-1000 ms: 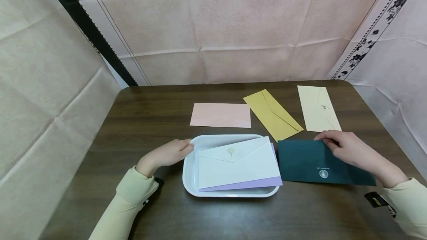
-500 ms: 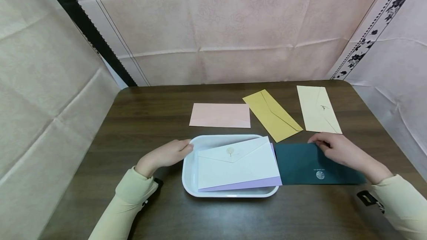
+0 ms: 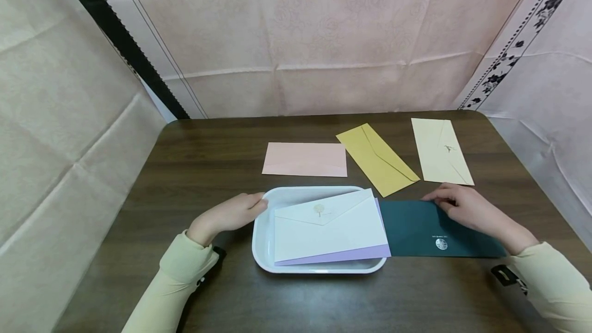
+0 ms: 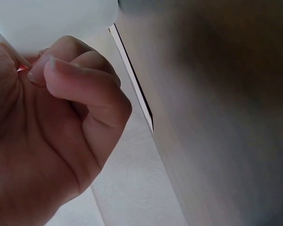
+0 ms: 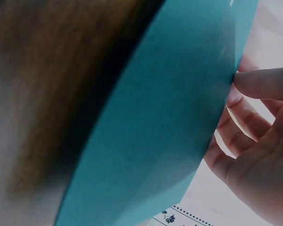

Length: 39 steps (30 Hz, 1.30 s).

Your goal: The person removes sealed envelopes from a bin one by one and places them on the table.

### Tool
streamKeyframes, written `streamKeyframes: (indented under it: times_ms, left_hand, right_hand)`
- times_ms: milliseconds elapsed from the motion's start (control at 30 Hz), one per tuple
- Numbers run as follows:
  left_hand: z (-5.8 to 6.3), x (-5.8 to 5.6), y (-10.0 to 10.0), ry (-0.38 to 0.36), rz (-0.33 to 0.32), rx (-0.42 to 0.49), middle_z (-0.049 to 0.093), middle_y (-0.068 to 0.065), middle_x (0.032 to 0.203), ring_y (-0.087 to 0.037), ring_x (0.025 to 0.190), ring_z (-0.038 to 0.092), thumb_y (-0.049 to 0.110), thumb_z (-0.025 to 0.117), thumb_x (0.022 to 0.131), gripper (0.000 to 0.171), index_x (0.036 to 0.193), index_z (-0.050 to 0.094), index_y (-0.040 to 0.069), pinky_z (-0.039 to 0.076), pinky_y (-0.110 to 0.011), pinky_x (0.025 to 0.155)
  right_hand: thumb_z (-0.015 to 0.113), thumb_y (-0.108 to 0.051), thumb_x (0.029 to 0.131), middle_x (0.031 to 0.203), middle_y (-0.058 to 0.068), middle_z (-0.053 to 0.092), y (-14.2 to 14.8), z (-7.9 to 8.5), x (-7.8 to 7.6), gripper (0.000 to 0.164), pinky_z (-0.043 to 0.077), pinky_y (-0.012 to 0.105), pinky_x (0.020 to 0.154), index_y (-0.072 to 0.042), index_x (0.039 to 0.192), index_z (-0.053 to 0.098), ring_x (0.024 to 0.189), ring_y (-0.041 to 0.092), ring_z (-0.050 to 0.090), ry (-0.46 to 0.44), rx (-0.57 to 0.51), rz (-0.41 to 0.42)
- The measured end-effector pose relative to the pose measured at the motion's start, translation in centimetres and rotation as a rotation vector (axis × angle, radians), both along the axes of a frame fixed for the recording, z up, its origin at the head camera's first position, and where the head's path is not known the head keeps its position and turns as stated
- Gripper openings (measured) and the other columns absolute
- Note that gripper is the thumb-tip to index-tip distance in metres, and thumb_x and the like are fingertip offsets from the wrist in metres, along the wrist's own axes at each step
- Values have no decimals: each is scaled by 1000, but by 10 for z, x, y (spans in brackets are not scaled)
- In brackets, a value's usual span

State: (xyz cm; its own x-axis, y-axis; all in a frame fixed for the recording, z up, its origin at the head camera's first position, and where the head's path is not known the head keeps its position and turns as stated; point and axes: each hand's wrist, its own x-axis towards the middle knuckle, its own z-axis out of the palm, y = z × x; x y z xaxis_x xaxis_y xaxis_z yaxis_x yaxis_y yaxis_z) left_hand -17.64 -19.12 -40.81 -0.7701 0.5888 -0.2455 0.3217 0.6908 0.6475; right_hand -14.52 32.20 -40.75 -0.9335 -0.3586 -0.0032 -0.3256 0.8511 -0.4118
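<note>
My left hand grips the left rim of a white tray, fingers curled round its edge in the left wrist view. In the tray a white envelope lies on a lilac envelope, both slanting and reaching over the tray's right side. My right hand holds a dark green envelope by its far edge. The right wrist view shows the thumb on the near face of the green envelope and the fingers behind it. Its left end meets the tray's right side in the head view.
Behind the tray lie a pink envelope and a slanted yellow envelope. A cream envelope lies at the back right, just beyond my right hand. All rest on a dark wooden table with cloth hangings around it.
My right hand has moved left and slightly toward me with the green envelope, whose left end has come up to the tray. The left hand and the tray have stayed in place.
</note>
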Motion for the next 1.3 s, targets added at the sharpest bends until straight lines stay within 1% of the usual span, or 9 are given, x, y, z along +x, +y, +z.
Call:
streamKeyframes:
  times_ms: [133, 333, 600, 833, 1100, 1300]
  left_hand:
    - [0, 0, 0, 6, -2, 1, 60, 6, 97, -13, 87, 53, 33, 35, 103, 35, 126, 53, 15, 43, -33, 83]
    - [2, 1, 2, 17, -2, -13, 59, 6, 99, -13, 88, 52, 34, 34, 103, 35, 124, 53, 14, 43, -33, 84]
    - [3, 1, 3, 12, 0, -21, 59, 6, 98, -13, 88, 52, 32, 35, 103, 34, 126, 53, 14, 43, -33, 84]
    - [3, 0, 3, 10, -4, -20, 59, 6, 97, -13, 87, 53, 34, 35, 102, 36, 128, 52, 16, 43, -32, 83]
    - [2, -2, 2, 7, -5, -19, 59, 7, 99, -13, 88, 53, 33, 36, 102, 35, 129, 52, 17, 44, -33, 83]
    - [1, -2, 2, 9, -14, -17, 59, 7, 101, -12, 88, 53, 33, 35, 103, 36, 131, 51, 17, 43, -33, 84]
  right_hand:
    - [53, 1, 88, 104, 5, 62, 0, -2, -1, 30, 42, 38, 71, -12, 108, 71, 86, 21, 52, -7, 0, 0]
    - [54, 1, 88, 104, 8, 63, 1, -6, -3, 29, 44, 39, 73, -12, 107, 71, 86, 20, 53, -3, 1, -1]
    - [56, 1, 87, 96, 2, 61, 0, -7, -4, 28, 44, 36, 70, -14, 106, 71, 80, 17, 50, 18, -2, 6]
    - [57, 1, 86, 97, 3, 62, 1, -7, -5, 28, 45, 39, 71, -13, 107, 70, 81, 19, 52, 30, 4, 9]
    - [57, 0, 88, 100, 6, 62, 2, -4, -10, 25, 47, 41, 75, -10, 107, 69, 85, 21, 53, 10, -18, 4]
    - [60, -4, 88, 101, 6, 63, 0, 2, -15, 22, 48, 44, 77, -9, 108, 68, 87, 21, 54, 26, -18, 2]
